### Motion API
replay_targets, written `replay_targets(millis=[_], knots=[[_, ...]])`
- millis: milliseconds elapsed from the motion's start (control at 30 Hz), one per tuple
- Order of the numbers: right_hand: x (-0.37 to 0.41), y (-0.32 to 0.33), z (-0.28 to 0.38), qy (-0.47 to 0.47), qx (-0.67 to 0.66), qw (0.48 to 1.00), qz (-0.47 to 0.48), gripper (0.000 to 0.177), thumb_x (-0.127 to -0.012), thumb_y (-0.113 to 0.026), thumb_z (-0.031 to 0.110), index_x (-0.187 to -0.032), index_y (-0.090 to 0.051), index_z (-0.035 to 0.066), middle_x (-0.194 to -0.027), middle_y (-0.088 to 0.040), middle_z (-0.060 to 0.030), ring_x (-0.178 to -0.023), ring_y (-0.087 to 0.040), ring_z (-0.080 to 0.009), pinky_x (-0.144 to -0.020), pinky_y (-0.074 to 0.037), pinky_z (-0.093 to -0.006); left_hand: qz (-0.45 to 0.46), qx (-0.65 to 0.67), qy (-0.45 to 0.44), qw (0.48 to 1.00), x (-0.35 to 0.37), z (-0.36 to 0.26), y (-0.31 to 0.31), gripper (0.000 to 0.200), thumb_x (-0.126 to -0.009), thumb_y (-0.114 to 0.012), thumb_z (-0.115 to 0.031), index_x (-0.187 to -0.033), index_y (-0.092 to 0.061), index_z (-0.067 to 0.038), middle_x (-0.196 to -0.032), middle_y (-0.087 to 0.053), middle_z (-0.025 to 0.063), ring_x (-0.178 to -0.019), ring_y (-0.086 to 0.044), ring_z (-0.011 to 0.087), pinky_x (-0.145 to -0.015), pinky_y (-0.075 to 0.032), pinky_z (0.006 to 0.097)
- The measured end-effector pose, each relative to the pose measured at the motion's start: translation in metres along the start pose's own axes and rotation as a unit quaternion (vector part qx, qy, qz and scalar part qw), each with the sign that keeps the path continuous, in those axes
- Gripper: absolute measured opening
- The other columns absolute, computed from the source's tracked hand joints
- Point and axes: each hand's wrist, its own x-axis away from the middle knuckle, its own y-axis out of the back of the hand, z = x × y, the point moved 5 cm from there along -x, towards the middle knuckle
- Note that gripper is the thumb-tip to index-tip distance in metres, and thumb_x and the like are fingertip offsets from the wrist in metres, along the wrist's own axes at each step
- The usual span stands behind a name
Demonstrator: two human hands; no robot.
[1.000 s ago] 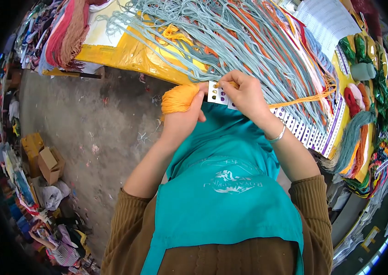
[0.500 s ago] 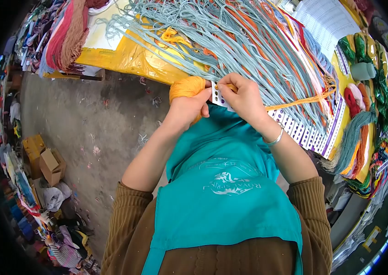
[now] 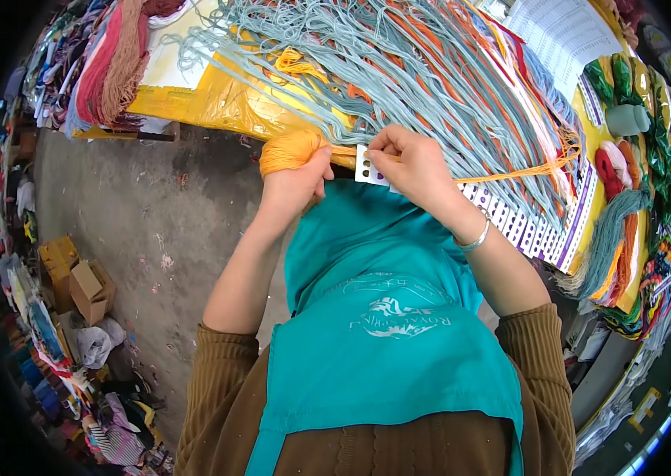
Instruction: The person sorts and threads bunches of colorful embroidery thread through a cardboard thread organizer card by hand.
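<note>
A bundle of orange-yellow thread is gripped in my left hand, just off the table's front edge. From it, strands run right to my right hand, whose thumb and fingers pinch at the end of a white card strip with punched holes. Part of the strip is hidden under that hand. More orange strands stretch from behind my right wrist across to the right side of the table. Light blue-grey threads lie spread beyond my fingers.
Yellow plastic covers the table. Punched cards line its front right edge. Printed sheets, a grey-green cup and colored skeins are at the right. Red and brown hanks hang at the left. Cardboard boxes stand on the floor.
My left hand has moved left with the orange thread bundle, away from the card. A stretch of thread now shows between the hands. My right hand stays nearly in place at the card.
</note>
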Motion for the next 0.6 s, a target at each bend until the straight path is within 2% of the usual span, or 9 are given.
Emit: replay_targets(millis=[233, 333, 433, 533, 600], knots=[[0.0, -0.002, 0.012, 0.049, 0.082, 0.995, -0.025, 0.022, -0.08, -0.071, 0.025, -0.087, -0.064, 0.005, -0.074, -0.067, -0.0142, -0.071, -0.066, -0.0331, -0.063, -0.051, -0.0425, 0.027, 0.131, 0.051, 0.99, 0.007, -0.008, -0.017, 0.011, -0.093, -0.061, -0.015, -0.087, -0.061, -0.006, -0.061, -0.053, -0.0021, -0.045, -0.044, 0.004, -0.043, -0.039, 0.0217], [-0.002, -0.007, 0.01, 0.065, 0.134, 0.988, -0.041, 0.024, -0.08, -0.071, 0.027, -0.087, -0.063, 0.006, -0.073, -0.066, -0.015, -0.069, -0.065, -0.0346, -0.062, -0.05, -0.0435, 0.103, 0.095, 0.04, 0.989, 0.009, -0.012, -0.028, 0.013, -0.094, -0.06, -0.016, -0.084, -0.061, -0.007, -0.059, -0.051, -0.0028, -0.043, -0.042, 0.0039, -0.041, -0.037, 0.0211], [-0.005, -0.008, 0.005, 0.052, 0.141, 0.988, -0.044, 0.028, -0.083, -0.07, 0.032, -0.089, -0.062, 0.005, -0.069, -0.065, -0.0139, -0.065, -0.065, -0.0323, -0.059, -0.05, -0.0412, 0.173, 0.107, 0.071, 0.976, 0.014, -0.019, -0.035, 0.017, -0.094, -0.059, -0.018, -0.081, -0.059, -0.007, -0.059, -0.051, -0.0032, -0.041, -0.04, 0.0044, -0.04, -0.034, 0.0208], [-0.01, -0.006, -0.002, -0.009, -0.018, 1.0, -0.016, 0.03, -0.087, -0.068, 0.034, -0.089, -0.061, 0.004, -0.066, -0.064, -0.0107, -0.061, -0.064, -0.025, -0.056, -0.048, -0.0367, 0.115, 0.111, 0.105, 0.982, 0.005, -0.019, -0.03, 0.02, -0.095, -0.058, -0.02, -0.079, -0.059, -0.007, -0.058, -0.05, -0.0028, -0.043, -0.04, 0.0039, -0.04, -0.033, 0.0213], [-0.011, -0.005, -0.003, -0.031, -0.06, 0.997, 0.019, 0.031, -0.088, -0.067, 0.034, -0.093, -0.061, 0.003, -0.065, -0.064, -0.0076, -0.06, -0.062, -0.0186, -0.055, -0.046, -0.0333, 0.127, 0.017, 0.045, 0.991, -0.001, -0.021, -0.034, 0.022, -0.094, -0.058, -0.021, -0.077, -0.058, -0.008, -0.058, -0.048, -0.0029, -0.044, -0.039, 0.0035, -0.04, -0.032, 0.0222]])
